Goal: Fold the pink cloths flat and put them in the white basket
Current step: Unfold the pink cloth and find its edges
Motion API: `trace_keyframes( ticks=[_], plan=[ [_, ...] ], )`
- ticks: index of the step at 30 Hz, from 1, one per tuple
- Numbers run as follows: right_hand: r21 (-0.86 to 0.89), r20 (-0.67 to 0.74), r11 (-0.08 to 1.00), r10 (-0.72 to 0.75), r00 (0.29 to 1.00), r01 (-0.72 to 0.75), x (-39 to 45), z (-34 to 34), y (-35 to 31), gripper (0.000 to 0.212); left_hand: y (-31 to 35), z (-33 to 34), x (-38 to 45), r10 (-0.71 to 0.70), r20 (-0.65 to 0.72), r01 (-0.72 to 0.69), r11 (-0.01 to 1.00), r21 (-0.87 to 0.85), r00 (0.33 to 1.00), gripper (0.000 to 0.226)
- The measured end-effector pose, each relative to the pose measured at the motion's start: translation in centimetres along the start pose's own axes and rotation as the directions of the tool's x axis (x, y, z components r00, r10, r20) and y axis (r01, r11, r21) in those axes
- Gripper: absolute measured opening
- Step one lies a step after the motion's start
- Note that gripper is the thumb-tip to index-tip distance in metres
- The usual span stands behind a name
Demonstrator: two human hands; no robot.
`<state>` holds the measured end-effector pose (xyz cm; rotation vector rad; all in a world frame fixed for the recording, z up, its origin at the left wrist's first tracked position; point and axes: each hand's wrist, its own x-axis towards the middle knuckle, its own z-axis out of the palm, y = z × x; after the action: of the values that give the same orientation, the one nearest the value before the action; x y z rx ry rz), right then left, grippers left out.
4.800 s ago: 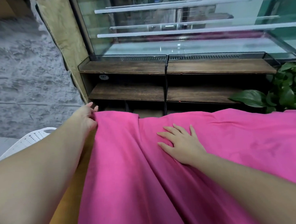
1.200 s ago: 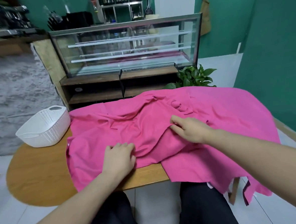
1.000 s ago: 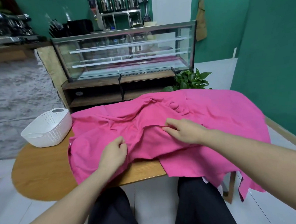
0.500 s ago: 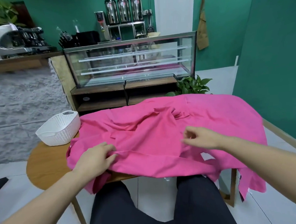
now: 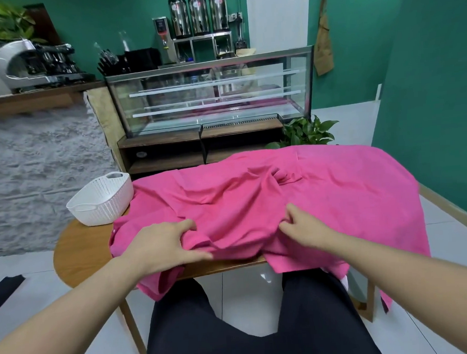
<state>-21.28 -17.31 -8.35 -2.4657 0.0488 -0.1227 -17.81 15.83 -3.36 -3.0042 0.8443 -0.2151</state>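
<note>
Two hands work one heap of cloth, the rest waiting. At far left the basket [image 5: 100,202] sits on the table [image 5: 81,254], its rim touching the cloth's edge, handy for dropping folded pieces in. The left hand [image 5: 160,245] bunches the cloth [image 5: 256,202] between thumb and curled fingers at the near edge, probably to draw one layer clear. The right hand [image 5: 302,227] pinches a ridge beside it, seemingly to hold that layer taut. Rightward, the cloth drapes over the table edge, unfolded.

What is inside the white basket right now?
Nothing shows inside the white basket; its near wall hides the bottom. The pink cloths lie unfolded beside it.
</note>
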Motion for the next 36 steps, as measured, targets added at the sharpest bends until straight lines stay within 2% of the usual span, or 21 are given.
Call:
trace_keyframes(
  ticks=[2,4,6,8,9,11,12,13,14,16,18,20,22,24,27,28,29,31,33,35,36],
  plan=[
    [0.249,-0.083,0.966,0.098,0.992,-0.074,0.3,-1.0,-0.6,0.016,-0.4,0.3,-0.1,0.011,0.079,-0.024,0.987,0.161,0.997,0.079],
    [0.29,-0.024,0.954,0.088,0.996,-0.077,-0.1,-2.4,-1.5,0.013,-1.1,1.0,0.0,-0.02,0.108,-0.001,0.982,0.188,0.994,0.049],
    [0.154,0.15,0.988,-0.003,0.989,-0.02,-1.3,-3.8,-2.7,0.039,-1.5,1.2,-0.1,-0.075,0.055,0.067,0.99,0.127,0.996,0.023],
    [-0.127,0.345,0.987,-0.051,0.937,0.101,-2.5,-5.1,-3.8,0.06,-2.1,1.1,-0.5,-0.147,-0.027,0.149,0.987,0.054,0.989,0.02],
    [-0.321,0.424,0.925,-0.051,0.904,0.202,-2.7,-5.5,-3.8,0.054,-2.5,1.1,-0.6,-0.191,-0.056,0.191,0.981,0.01,0.98,0.022],
    [-0.634,0.477,0.692,-0.001,0.879,0.345,-2.6,-5.9,-3.8,0.019,-3.5,1.2,-0.9,-0.317,-0.083,0.308,0.946,-0.104,0.945,0.028],
    [-0.707,0.457,0.611,0.01,0.889,0.357,-2.5,-6.1,-3.6,0.01,-3.9,1.2,-1.0,-0.376,-0.07,0.358,0.914,-0.19,0.924,0.031],
    [-0.731,0.431,0.584,-0.008,0.902,0.354,-2.4,-6.1,-3.2,0.008,-4.2,1.2,-1.2,-0.413,-0.066,0.381,0.882,-0.278,0.908,0.034],
    [-0.713,0.412,0.604,-0.05,0.91,0.356,-2.2,-6.2,-2.7,0.008,-4.3,1.3,-1.4,-0.426,-0.077,0.376,0.859,-0.346,0.902,0.038],
    [-0.57,0.402,0.741,-0.125,0.907,0.354,-1.7,-6.1,-1.6,0.007,-3.9,1.4,-1.8,-0.416,-0.119,0.326,0.833,-0.447,0.902,0.045],
    [-0.389,0.391,0.875,-0.127,0.912,0.289,-1.6,-5.9,-1.2,0.015,-3.4,1.6,-2.1,-0.386,-0.143,0.263,0.814,-0.518,0.911,0.051],
    [-0.248,0.365,0.945,-0.114,0.924,0.215,-1.9,-5.9,-1.5,0.021,-3.0,1.6,-2.5,-0.34,-0.162,0.208,0.82,-0.532,0.926,0.05],
    [-0.205,0.341,0.956,-0.129,0.931,0.208,-2.3,-6.1,-1.8,0.019,-2.8,1.4,-2.8,-0.277,-0.161,0.18,0.876,-0.447,0.947,0.044],
    [-0.237,0.352,0.933,-0.177,0.919,0.271,-2.8,-6.6,-1.9,0.003,-3.1,1.0,-3.4,-0.17,-0.162,0.127,0.961,-0.245,0.972,0.038],
    [-0.488,0.442,0.795,-0.131,0.887,0.36,-3.5,-7.5,-2.3,0.059,-3.9,0.7,-4.1,0.001,-0.097,-0.004,1.0,-0.025,0.995,0.064],
    [-0.57,0.46,0.73,-0.097,0.882,0.377,-3.7,-7.6,-2.4,0.068,-4.1,0.8,-4.0,0.028,-0.052,-0.027,0.999,0.034,0.998,0.075],
    [-0.633,0.477,0.667,-0.064,0.877,0.393,-3.7,-7.4,-2.5,0.065,-4.2,1.0,-3.9,0.036,-0.011,-0.035,0.994,0.102,0.999,0.079],
    [-0.71,0.507,0.545,-0.045,0.861,0.446,-3.3,-7.1,-2.1,0.038,-4.3,1.5,-3.5,0.014,0.012,-0.016,0.981,0.195,1.0,0.059],
    [-0.735,0.522,0.488,-0.038,0.852,0.472,-3.2,-7.1,-1.9,0.019,-5.0,1.8,-3.3,-0.087,-0.059,0.098,0.973,0.208,0.994,0.039],
    [-0.708,0.55,0.497,-0.059,0.833,0.503,-3.1,-7.4,-1.1,0.023,-6.2,2.1,-3.8,-0.256,-0.086,0.268,0.945,0.187,0.963,0.043],
    [-0.678,0.561,0.528,-0.079,0.824,0.512,-3.1,-7.6,-0.8,0.027,-6.9,2.3,-4.0,-0.326,-0.062,0.332,0.936,0.119,0.943,0.047]
  ],
)
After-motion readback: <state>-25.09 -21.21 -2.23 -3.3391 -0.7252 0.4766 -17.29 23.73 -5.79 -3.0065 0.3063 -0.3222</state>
